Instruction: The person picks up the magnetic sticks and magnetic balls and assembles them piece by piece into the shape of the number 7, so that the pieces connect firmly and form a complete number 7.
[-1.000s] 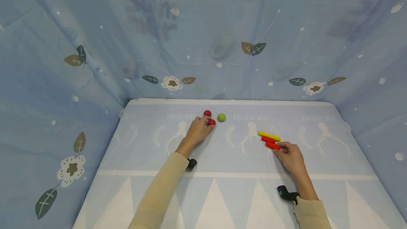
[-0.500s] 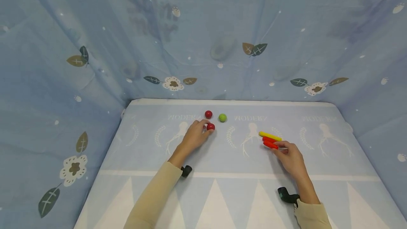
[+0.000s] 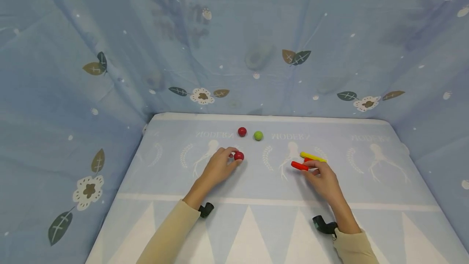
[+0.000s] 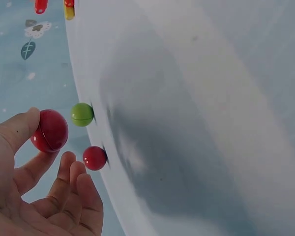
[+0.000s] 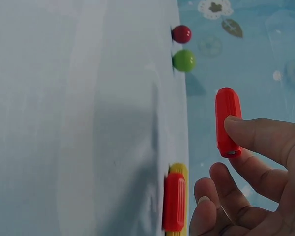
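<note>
Currently, watching from afar, I see the left hand [image 3: 216, 168] pinch a red ball [image 3: 239, 156] while the right hand [image 3: 324, 179] pinches a red stick [image 3: 299, 166] whose long axis points leftward, roughly toward that ball, the yellow stick [image 3: 313, 157] lying just beyond the right hand.

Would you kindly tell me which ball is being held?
The red ball pinched by the left hand; the other red ball and the green ball rest on the table.

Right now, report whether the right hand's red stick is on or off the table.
Off the table: in the right wrist view, the fingers pinch the red stick clear of it.
</note>
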Available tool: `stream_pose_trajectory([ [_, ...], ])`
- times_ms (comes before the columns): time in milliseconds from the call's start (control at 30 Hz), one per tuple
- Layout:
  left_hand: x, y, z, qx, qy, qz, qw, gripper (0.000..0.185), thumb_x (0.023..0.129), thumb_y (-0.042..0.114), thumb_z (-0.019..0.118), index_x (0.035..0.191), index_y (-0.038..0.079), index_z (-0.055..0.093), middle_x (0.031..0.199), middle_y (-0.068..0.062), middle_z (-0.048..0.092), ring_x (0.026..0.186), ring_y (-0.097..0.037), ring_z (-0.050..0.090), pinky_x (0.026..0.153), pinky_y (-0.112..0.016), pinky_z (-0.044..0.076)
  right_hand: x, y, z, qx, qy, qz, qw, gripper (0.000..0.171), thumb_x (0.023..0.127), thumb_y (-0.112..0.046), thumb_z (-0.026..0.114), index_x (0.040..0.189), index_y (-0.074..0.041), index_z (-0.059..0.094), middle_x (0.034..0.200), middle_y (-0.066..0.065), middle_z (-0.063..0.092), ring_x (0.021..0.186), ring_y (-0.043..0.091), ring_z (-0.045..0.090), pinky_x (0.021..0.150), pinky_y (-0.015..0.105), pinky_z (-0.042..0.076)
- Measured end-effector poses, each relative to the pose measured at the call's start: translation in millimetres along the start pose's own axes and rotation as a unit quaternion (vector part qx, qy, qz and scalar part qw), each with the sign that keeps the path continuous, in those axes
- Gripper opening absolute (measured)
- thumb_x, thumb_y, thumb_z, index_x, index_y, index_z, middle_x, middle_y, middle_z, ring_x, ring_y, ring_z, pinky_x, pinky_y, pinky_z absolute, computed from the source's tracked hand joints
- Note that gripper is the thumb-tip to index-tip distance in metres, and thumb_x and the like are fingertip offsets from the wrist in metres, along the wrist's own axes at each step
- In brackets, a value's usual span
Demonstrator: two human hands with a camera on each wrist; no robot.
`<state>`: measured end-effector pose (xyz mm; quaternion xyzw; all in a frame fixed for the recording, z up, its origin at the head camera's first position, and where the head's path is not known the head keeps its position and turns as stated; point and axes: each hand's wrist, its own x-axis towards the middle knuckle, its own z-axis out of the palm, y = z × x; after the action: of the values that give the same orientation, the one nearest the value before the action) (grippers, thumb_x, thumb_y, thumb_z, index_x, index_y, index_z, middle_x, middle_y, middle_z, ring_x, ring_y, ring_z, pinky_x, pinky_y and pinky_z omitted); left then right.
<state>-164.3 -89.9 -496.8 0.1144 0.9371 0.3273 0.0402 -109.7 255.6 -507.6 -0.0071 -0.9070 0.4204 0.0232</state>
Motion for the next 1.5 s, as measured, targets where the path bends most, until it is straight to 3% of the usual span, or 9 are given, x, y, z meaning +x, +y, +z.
stream_pose_trajectory([
  [267,-21.9,-5.4,0.3,-0.012,-0.010,-0.004,0.9999,0.040,0.092,0.032,0.075,0.127,0.015,0.064,0.103,-0.006,0.060,0.088,-0.017,0.053,0.077,-0.035,0.046,0.8,-7.2,17.7,0.020,-0.023,-0.015,0.999,0.022,0.093,-0.014,0.073,0.114,-0.007,0.070,0.113,0.012,0.063,0.089,0.024,0.059,0.073,0.035,0.048],
  [567,-34.8,-13.1,4.3,-0.033,-0.033,-0.017,0.9988,0.038,0.093,0.033,0.073,0.126,0.016,0.065,0.098,-0.004,0.057,0.085,-0.018,0.053,0.072,-0.035,0.045,-0.3,-14.5,35.0,0.028,-0.043,-0.021,0.998,0.020,0.090,-0.013,0.076,0.110,-0.010,0.071,0.105,0.008,0.061,0.085,0.022,0.057,0.071,0.034,0.047],
  [833,-39.8,-18.8,3.9,-0.040,-0.058,-0.013,0.9975,0.035,0.093,0.031,0.073,0.124,0.018,0.065,0.104,-0.002,0.060,0.091,-0.018,0.055,0.077,-0.037,0.047,0.3,-22.8,49.0,0.034,-0.050,-0.036,0.998,0.020,0.089,-0.010,0.076,0.109,-0.010,0.071,0.104,0.008,0.062,0.083,0.020,0.056,0.071,0.033,0.046],
  [1500,-39.8,-23.8,5.1,-0.035,-0.078,-0.008,0.9963,0.035,0.093,0.028,0.073,0.125,0.018,0.065,0.097,0.000,0.055,0.086,-0.017,0.051,0.072,-0.034,0.045,6.5,-47.1,87.1,0.064,-0.099,-0.052,0.992,0.020,0.087,-0.009,0.078,0.106,-0.011,0.072,0.097,0.006,0.058,0.077,0.019,0.052,0.065,0.030,0.045],
])
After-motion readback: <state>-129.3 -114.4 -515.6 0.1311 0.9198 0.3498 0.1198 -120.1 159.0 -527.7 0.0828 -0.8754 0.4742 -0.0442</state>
